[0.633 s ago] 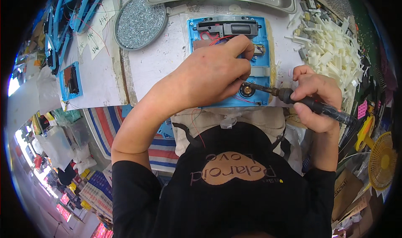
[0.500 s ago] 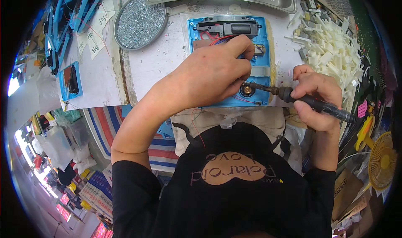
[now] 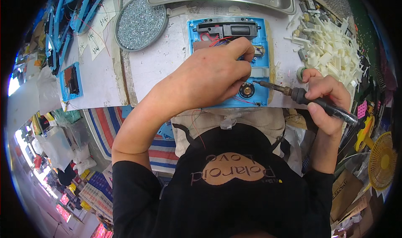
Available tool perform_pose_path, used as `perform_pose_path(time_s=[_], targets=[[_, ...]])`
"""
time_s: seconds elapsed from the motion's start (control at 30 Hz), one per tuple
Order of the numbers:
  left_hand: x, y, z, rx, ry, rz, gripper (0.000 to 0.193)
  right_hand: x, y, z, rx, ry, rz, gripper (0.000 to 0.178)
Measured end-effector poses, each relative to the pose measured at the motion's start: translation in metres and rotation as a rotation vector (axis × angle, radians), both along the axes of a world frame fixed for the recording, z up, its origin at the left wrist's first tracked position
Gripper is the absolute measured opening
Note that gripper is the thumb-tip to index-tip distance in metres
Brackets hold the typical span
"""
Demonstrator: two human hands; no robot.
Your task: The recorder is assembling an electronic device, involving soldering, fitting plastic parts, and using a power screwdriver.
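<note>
A soldering iron (image 3: 300, 96) with a black handle and metal shaft is gripped in my right hand (image 3: 328, 93). Its tip points left, over the blue plastic housing (image 3: 261, 61), just above a small round speaker (image 3: 246, 90). Beside my right index finger sits a small greenish coil or ring (image 3: 300, 74). My left hand (image 3: 209, 72) lies across the housing with its fingers curled and pinched close to the speaker; what they hold is hidden. Red wires (image 3: 214, 41) and a black part with a dark roller-like piece (image 3: 240, 29) show at the housing's far side.
A round tray (image 3: 119, 33) of small metal screws stands far left, a steel tray (image 3: 251, 2) at the back. Piled white plastic parts (image 3: 331, 49) lie right. Another blue housing (image 3: 78, 93) and stacked blue frames (image 3: 54, 33) are left; a yellow fan (image 3: 382, 160) is lower right.
My right hand and the soldering iron have drawn back to the right, so the tip has left the speaker's edge. The greenish coil has come into sight. My left hand has barely moved.
</note>
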State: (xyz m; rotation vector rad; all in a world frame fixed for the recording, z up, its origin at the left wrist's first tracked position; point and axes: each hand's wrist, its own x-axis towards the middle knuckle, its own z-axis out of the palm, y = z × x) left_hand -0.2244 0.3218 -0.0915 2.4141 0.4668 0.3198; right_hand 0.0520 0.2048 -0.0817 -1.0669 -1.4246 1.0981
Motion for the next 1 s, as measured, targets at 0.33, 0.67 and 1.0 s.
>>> perform_pose_path(time_s=[0.33,0.67,1.0], targets=[[0.0007,-0.0006,0.0035,-0.03,0.01,0.014,0.012,-0.0005,-0.001,0.0015,-0.081,-0.09,0.066,0.025],[0.0007,0.0002,0.0022,-0.04,-0.006,0.003,0.011,-0.006,0.0009,0.0012,-0.084,-0.116,0.074,0.024],[0.0015,-0.002,0.0002,-0.002,-0.02,0.017,0.013,-0.0072,0.0064,0.0052,0.045,-0.169,0.121,0.019]])
